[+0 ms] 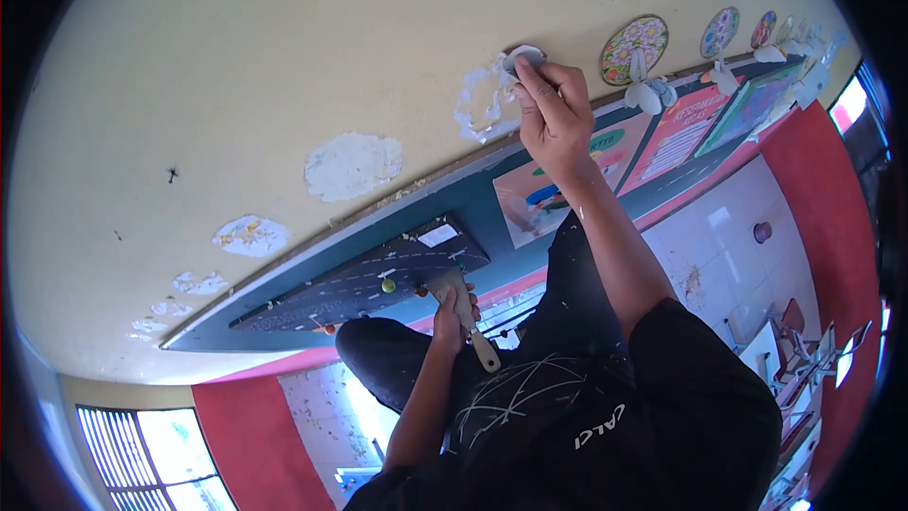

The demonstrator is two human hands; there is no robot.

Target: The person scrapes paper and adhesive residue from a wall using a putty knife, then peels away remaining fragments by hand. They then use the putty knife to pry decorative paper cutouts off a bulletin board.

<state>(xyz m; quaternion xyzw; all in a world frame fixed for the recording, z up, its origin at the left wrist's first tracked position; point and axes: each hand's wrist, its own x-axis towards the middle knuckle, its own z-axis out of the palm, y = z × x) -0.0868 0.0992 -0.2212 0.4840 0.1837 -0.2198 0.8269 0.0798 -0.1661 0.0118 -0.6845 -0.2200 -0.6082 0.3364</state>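
My right hand (558, 118) reaches up to the cream wall, its thumb and fingers pinching a curled whitish paper piece (523, 59). Beside it on the wall is a ragged ring of torn white paper residue (465, 104). Lower down, in front of my body, my left hand (454, 317) is closed around a putty knife (486, 352), its handle pointing towards my shirt and its broad blade away from me. Right of my right hand, a round flowered paper decoration (635, 49) is on the wall, with pale petal-like pieces hanging below it.
Several more round decorations (721, 33) continue along the wall to the right. White scraped patches (353, 167) run to the left. Below them is a green board (515, 170) with posters (686, 118) and a dark panel (359, 274). Chairs and desks (790, 350) stand on the floor far below.
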